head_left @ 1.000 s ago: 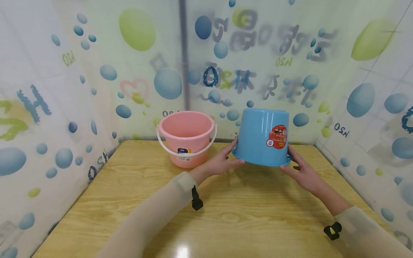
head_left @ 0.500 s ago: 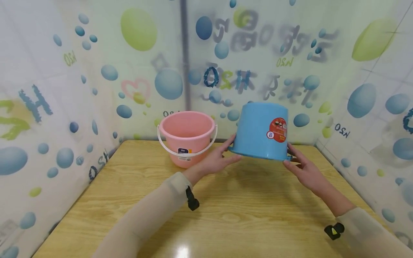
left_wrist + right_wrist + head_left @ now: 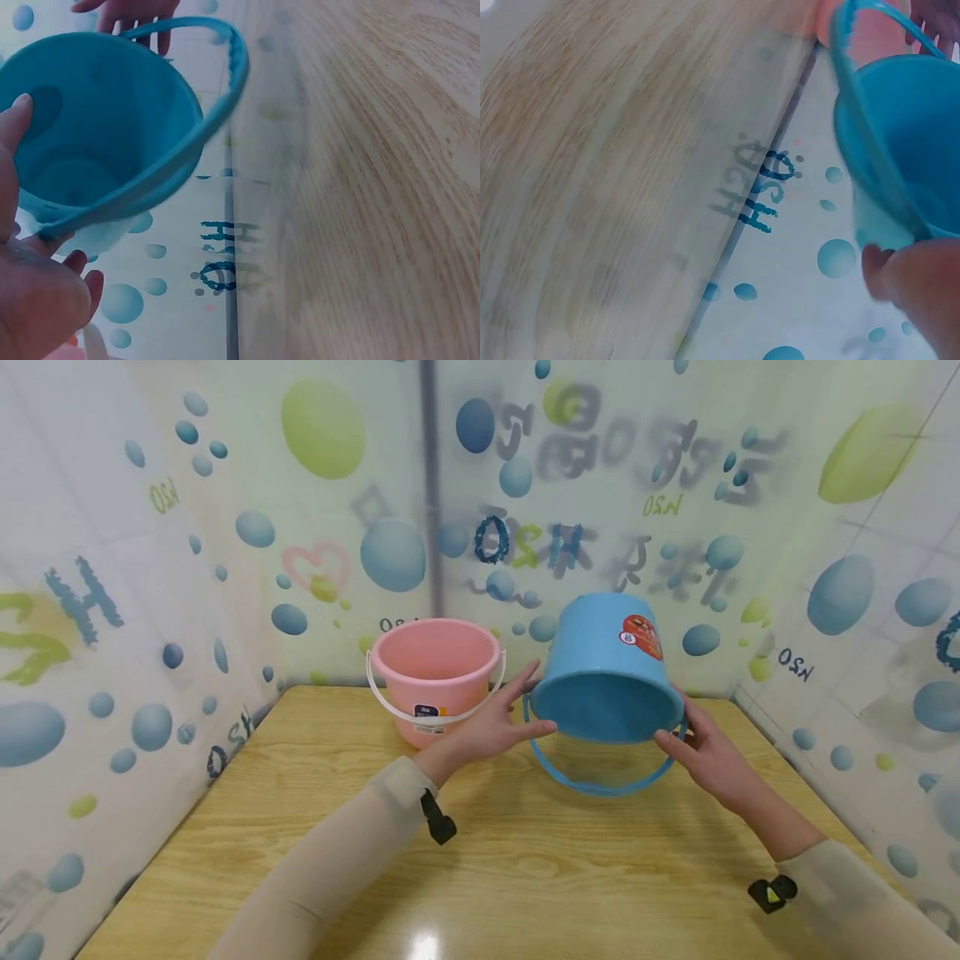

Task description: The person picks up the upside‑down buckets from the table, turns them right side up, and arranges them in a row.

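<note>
In the head view both hands hold a blue bucket [image 3: 600, 639] close over the right rear of the table. Its mouth is tipped toward me and downward, showing the inside, and a blue bail handle [image 3: 596, 791] hangs below the rim. My left hand [image 3: 491, 727] grips the rim's left side; the left wrist view has its thumb [image 3: 16, 124] over the mouth and its fingers outside. On the opposite side my right hand [image 3: 708, 756] grips the rim, thumb in front. A red label [image 3: 642, 637] shows on the bucket's wall.
A pink bucket [image 3: 457, 695] with a white handle [image 3: 377, 697] stands upright at the table's back, left of the blue one, partly behind my left hand. The wooden table [image 3: 525, 868] meets printed walls [image 3: 247, 468] at the back and sides.
The blue bucket has risen slightly, and its mouth has swung from facing down to facing me. Its handle has come into view. My left hand has shifted a little left; the pink bucket stays put.
</note>
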Demonstrator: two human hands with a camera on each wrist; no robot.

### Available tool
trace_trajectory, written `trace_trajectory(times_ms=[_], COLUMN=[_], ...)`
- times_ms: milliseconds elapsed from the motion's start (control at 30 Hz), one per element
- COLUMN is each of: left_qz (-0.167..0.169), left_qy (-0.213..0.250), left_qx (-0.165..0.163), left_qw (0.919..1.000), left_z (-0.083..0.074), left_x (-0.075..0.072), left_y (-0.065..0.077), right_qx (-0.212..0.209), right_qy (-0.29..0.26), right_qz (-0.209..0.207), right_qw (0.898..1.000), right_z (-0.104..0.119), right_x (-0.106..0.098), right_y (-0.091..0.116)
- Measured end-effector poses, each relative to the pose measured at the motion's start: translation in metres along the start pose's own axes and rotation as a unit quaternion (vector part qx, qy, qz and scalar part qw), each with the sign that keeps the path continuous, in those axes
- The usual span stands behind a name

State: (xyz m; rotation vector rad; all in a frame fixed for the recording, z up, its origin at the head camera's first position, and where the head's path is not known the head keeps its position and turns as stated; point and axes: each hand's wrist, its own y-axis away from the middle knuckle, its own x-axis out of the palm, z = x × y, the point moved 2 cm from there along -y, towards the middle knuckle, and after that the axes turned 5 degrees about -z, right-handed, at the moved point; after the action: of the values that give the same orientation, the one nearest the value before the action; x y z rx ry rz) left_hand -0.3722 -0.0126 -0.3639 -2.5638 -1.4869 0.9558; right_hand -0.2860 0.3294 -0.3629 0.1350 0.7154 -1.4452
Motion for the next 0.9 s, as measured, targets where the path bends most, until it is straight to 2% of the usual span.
trace_trajectory(times_ms=[133, 367, 467, 700, 900], left_qz=[0.003, -0.003, -0.011, -0.025, -0.018], left_qy=[0.004, 0.019, 0.021, 0.011, 0.005], left_qx=[0.008, 0.032, 0.041, 0.055, 0.061], left_qw=[1.0000, 0.9993, 0.9989, 0.9981, 0.9980], left_z=[-0.0034, -0.0053, -0.0057, -0.0080, -0.0092], left_x=[-0.0019, -0.0022, -0.0037, -0.0074, -0.0099], left_y=[0.0008, 0.0001, 0.0004, -0.0008, -0.0005], right_qx=[-0.032, -0.027, -0.040, -0.049, -0.053], right_qy=[-0.021, -0.045, -0.058, -0.058, -0.052], right_qz=[-0.005, 0.006, 0.014, 0.021, 0.019], right_qw=[0.999, 0.999, 0.997, 0.997, 0.997], right_z=[0.0034, 0.0063, 0.0068, 0.0081, 0.0088], right_x=[0.0038, 0.0096, 0.0105, 0.0081, 0.0053], right_y=[-0.0004, -0.0005, -0.0019, -0.0047, -0.0038])
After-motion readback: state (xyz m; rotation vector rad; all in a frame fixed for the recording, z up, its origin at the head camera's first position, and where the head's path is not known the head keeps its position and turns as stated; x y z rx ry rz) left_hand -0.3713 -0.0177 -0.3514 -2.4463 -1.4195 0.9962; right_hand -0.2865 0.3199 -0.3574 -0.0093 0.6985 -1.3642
